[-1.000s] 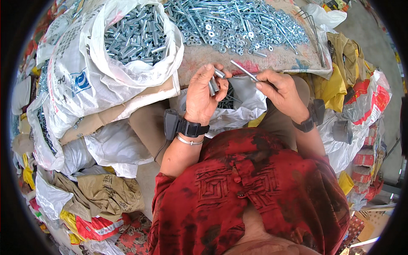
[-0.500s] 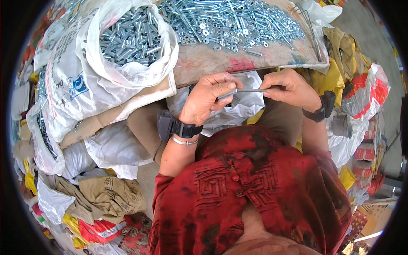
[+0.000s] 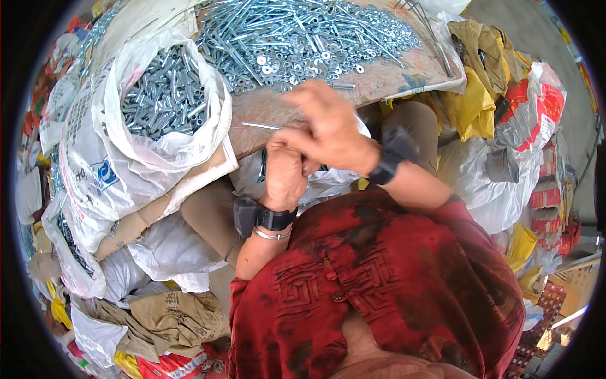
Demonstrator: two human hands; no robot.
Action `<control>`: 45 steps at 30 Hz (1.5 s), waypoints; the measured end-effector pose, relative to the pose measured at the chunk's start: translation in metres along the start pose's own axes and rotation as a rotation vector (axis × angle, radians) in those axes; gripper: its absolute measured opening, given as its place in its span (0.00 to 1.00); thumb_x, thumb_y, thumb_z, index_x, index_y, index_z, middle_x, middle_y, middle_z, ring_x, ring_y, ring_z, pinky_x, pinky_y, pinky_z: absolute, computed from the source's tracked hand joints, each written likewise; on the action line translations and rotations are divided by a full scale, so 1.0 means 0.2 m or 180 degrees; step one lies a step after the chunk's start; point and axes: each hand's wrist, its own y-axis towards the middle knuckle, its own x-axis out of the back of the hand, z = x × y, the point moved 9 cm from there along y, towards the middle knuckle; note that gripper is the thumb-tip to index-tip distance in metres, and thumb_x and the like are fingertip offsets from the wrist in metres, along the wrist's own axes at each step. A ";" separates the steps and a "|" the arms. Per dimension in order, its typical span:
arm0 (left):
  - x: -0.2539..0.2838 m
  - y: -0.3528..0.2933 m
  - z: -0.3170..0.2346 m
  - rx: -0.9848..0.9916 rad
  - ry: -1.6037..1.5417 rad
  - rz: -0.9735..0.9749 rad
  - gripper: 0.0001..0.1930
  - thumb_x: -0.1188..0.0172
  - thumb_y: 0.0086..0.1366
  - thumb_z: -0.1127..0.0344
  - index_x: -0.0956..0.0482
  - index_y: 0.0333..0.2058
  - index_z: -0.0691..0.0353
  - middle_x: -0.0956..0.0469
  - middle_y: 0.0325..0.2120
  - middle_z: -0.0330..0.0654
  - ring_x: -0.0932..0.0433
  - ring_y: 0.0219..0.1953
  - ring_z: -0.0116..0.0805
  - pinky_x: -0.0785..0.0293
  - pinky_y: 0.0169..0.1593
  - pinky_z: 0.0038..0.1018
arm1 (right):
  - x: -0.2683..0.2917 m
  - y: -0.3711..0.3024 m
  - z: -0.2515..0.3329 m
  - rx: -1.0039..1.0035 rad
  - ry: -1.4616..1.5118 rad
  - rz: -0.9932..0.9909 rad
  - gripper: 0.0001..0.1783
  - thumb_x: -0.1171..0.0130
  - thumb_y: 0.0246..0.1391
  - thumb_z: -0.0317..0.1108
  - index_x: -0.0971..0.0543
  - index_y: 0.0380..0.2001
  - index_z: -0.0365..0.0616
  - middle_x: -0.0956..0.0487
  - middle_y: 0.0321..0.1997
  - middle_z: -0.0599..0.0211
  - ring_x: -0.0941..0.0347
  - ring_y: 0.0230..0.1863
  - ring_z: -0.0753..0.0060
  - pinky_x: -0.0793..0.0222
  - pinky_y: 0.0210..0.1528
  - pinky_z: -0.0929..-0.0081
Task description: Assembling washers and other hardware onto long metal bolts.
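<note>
In front of my body, my left hand (image 3: 287, 174) is closed around a thin metal rod (image 3: 261, 126), whose shiny end sticks out to the left. My right hand (image 3: 338, 129) lies across the top of the left one, blurred, with its fingers stretched up and left and its thumb apart from them. It hides much of my left fingers. Whether the metal sleeve is still on the rod is hidden. Above my hands, a pile of long rods (image 3: 243, 47) and washers (image 3: 278, 68) covers part of the work surface (image 3: 252, 104).
At the left, an open white sack (image 3: 218, 120) holds many short metal sleeves (image 3: 167, 95). A single sleeve (image 3: 343, 86) lies near the work surface's front edge. Bent wires (image 3: 432, 41) stand at its right corner. Yellow bags (image 3: 473, 114) and a grey cup (image 3: 502, 165) are to the right.
My right hand has moved left from the rod's right end and over my left hand. The rod now points out to the left. The view has shifted, so the sack appears lower.
</note>
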 end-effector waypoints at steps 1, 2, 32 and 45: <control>0.00 0.00 0.02 0.0354 -0.0235 -0.0381 0.10 0.47 0.71 0.59 0.27 0.41 0.60 0.25 0.32 0.40 0.33 0.20 0.23 0.42 0.19 0.20 | -0.03 0.03 0.10 0.0692 -0.0480 -0.0066 0.20 0.31 0.47 0.40 0.23 0.42 0.44 0.25 0.33 0.63 0.26 0.36 0.61 0.30 0.36 0.64; 0.00 -0.02 0.04 0.0710 -0.0466 -0.0765 0.13 0.50 0.72 0.58 0.30 0.47 0.60 0.25 0.38 0.41 0.30 0.24 0.24 0.39 0.20 0.21 | -0.06 0.02 0.18 0.1380 -0.0967 -0.0124 0.21 0.31 0.45 0.41 0.23 0.42 0.45 0.26 0.36 0.61 0.26 0.41 0.55 0.29 0.41 0.59; 0.02 0.02 0.15 0.0903 0.0898 0.0177 0.10 0.43 0.69 0.60 0.26 0.36 0.60 0.25 0.19 0.42 0.40 0.12 0.17 0.50 0.15 0.15 | 0.42 0.03 -0.75 -0.0802 -0.1757 0.0347 0.10 0.46 0.53 0.32 0.19 0.37 0.47 0.19 0.37 0.54 0.23 0.37 0.47 0.28 0.39 0.57; 0.01 0.03 0.17 0.0841 0.0857 0.0413 0.12 0.45 0.71 0.59 0.28 0.32 0.61 0.22 0.17 0.49 0.37 0.09 0.22 0.46 0.14 0.17 | 0.47 0.03 -0.83 -0.1216 -0.2463 0.0408 0.14 0.41 0.55 0.40 0.20 0.40 0.44 0.18 0.37 0.51 0.22 0.42 0.46 0.29 0.44 0.54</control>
